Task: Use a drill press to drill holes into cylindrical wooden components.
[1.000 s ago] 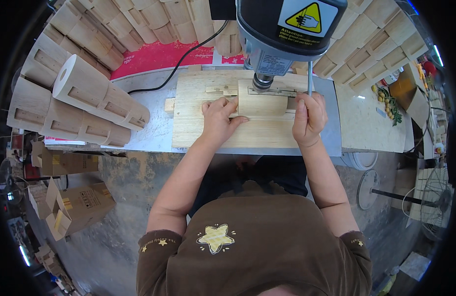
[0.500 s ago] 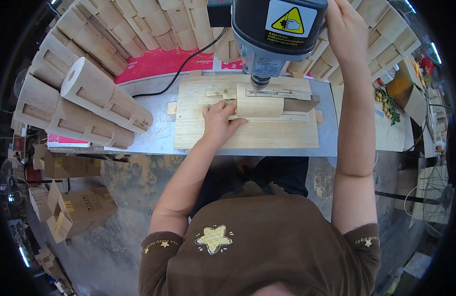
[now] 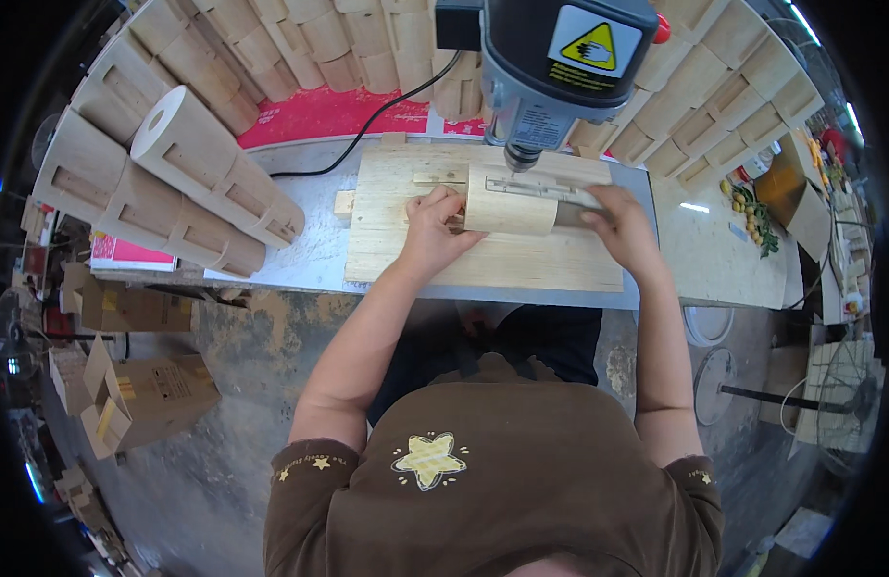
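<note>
On a pale wooden board [image 3: 396, 260], a short rounded wooden piece [image 3: 510, 212] lies beneath the chuck [image 3: 523, 156] of a drill press [image 3: 531, 82]. Along its top runs a whitish slotted strip [image 3: 521, 187] that sticks out to the right. My left hand [image 3: 437, 229] is closed round the left end of the wooden piece, thumb at the front and fingers behind. The strip's right end is pinched in my right hand [image 3: 625, 226], just above a dark grey-brown block [image 3: 572, 219]. Chuck and wooden piece appear apart.
Tall wooden cylinders with cut slots [image 3: 213, 168] lean at the left, and more stacks [image 3: 733, 96] line the back. A black cable [image 3: 367, 125] crosses the bench behind the board. Cardboard boxes [image 3: 146, 394] stand on the floor at left, a fan [image 3: 838, 394] at right.
My right hand has come down from the side of the drill press to the strip's right end. A red knob now shows where it was. The strip now lies more slanted.
</note>
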A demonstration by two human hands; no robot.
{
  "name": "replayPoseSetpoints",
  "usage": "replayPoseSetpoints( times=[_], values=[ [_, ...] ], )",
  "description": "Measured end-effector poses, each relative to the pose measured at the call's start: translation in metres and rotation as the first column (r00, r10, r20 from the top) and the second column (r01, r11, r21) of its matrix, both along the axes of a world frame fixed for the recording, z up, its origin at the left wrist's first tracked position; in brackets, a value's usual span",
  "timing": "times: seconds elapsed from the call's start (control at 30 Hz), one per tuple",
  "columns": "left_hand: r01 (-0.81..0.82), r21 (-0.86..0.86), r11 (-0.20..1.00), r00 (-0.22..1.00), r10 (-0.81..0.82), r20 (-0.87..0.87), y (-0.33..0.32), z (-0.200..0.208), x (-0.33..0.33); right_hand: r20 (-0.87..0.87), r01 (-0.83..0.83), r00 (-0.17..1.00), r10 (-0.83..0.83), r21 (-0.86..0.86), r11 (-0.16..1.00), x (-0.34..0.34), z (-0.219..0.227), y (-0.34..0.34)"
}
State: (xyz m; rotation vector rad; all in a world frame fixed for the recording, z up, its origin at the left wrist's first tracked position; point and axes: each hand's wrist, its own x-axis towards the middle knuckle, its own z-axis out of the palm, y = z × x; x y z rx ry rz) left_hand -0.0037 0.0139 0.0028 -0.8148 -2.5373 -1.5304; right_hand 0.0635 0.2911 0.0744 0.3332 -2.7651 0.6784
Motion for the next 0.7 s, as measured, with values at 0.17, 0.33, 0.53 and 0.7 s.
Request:
replayPoseSetpoints(
  times=[0.17,0.33,0.53,0.7],
  values=[
    [0.090,0.105,0.990,0.994,-0.095,0.050,-0.073,0.042,0.020,0.183,-0.036,0.978,0.099,-0.321,0.946,0.024,0.005,-0.011],
    [-0.138,0.249,0.959,0.948,0.055,0.314,-0.156,0.081,0.035,0.264,-0.042,0.950,0.170,-0.430,0.902,0.022,0.001,-0.024],
    [-0.666,0.397,0.631,0.677,0.289,0.677,-0.189,0.103,0.052,0.210,-0.076,0.959,0.191,-0.460,0.885,0.026,0.006,-0.059],
    [-0.599,0.335,0.727,0.686,0.250,0.683,-0.174,0.097,0.064,0.099,-0.096,0.978,0.184,-0.569,0.817,0.023,0.004,-0.064]
  ],
)
